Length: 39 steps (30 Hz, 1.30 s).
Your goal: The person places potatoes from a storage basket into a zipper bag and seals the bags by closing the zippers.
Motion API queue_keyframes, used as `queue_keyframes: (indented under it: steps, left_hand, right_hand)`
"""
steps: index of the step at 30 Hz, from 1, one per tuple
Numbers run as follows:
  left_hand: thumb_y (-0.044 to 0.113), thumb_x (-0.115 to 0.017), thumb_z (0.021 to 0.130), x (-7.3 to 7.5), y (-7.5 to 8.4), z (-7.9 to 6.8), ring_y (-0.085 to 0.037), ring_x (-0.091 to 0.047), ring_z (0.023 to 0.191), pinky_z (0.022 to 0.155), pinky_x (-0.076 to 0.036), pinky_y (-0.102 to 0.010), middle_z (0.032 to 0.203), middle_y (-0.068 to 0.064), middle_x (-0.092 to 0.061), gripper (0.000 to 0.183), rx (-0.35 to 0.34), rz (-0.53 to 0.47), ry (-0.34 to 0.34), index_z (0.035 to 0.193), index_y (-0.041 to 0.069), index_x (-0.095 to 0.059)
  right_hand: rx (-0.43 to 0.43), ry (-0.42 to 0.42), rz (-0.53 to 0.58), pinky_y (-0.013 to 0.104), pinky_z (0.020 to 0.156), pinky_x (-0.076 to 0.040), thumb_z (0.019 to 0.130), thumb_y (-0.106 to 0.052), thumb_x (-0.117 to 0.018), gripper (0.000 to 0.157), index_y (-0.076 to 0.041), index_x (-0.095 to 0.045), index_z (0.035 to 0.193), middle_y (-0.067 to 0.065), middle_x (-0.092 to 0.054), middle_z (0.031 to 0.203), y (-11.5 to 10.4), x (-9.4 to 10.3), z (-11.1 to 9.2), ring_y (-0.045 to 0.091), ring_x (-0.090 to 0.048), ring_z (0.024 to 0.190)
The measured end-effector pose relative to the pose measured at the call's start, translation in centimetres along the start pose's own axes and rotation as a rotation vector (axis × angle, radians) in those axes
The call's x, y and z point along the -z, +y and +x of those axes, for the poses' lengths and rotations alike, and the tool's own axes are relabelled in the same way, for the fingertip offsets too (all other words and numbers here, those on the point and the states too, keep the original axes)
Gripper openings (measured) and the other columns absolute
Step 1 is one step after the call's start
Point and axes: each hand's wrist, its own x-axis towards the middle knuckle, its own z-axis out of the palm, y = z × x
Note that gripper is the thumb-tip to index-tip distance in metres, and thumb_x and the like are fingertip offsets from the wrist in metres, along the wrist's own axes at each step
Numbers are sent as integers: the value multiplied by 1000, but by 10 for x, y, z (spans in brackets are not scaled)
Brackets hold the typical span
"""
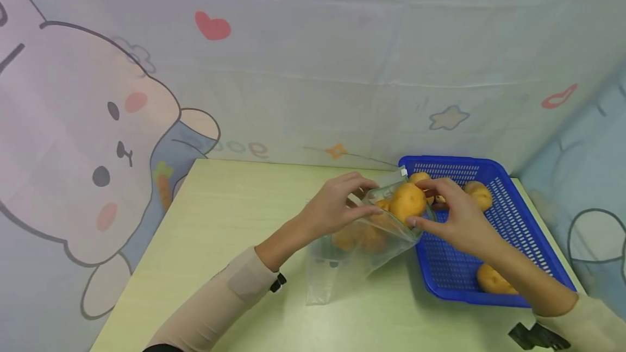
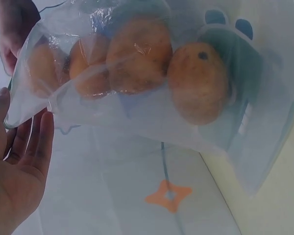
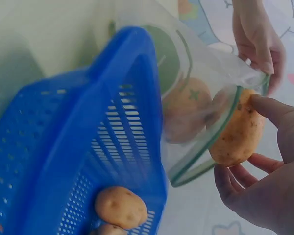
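My left hand [image 1: 337, 205] grips the rim of a clear zip bag [image 2: 264, 122] with a green-edged mouth. Several potatoes [image 2: 198, 83] lie inside it, seen through the plastic. At the bag's mouth my right hand [image 1: 455, 213] holds a potato [image 3: 241, 132] between thumb and fingers, partly within the opening. In the right wrist view the green zip edge crosses in front of that potato. The bag slants, its mouth toward the basket and its lower end near the table.
A blue plastic basket [image 1: 513, 216] stands on the right of the pale table [image 1: 235, 194]. It holds several potatoes, one [image 1: 494, 278] near its front edge and one [image 1: 478, 195] toward the back. A printed cloth [image 1: 313, 69] hangs behind the table.
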Motion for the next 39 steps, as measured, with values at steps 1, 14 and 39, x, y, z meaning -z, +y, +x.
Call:
queue_keyframes:
  steps: [1,14,39]
  left_hand:
    - [18,-85,93,0,0,1,-14,-68,99,76,-62,-19,113,-4,-69,40,-4,-2,-6,127,3,-70]
    - [20,-87,92,1,0,5,-10,-68,98,73,-62,-19,112,-3,-71,41,-30,5,-29,127,4,-71]
    - [19,-88,91,-3,0,2,-10,-69,96,72,-61,-17,108,-1,-71,40,-53,20,-4,125,5,-72]
  right_hand:
    - [-2,5,-9,19,90,-58,89,-21,-90,64,-2,-58,142,13,-59,130,0,-1,-1,30,-59,109]
    - [59,-89,201,19,95,-57,102,-4,-71,36,-4,-62,137,10,-64,133,3,14,-4,8,-64,118]
    - [-207,-581,-291,44,83,-59,87,-42,-87,52,-3,-71,118,4,-72,114,130,66,-93,32,-68,104]
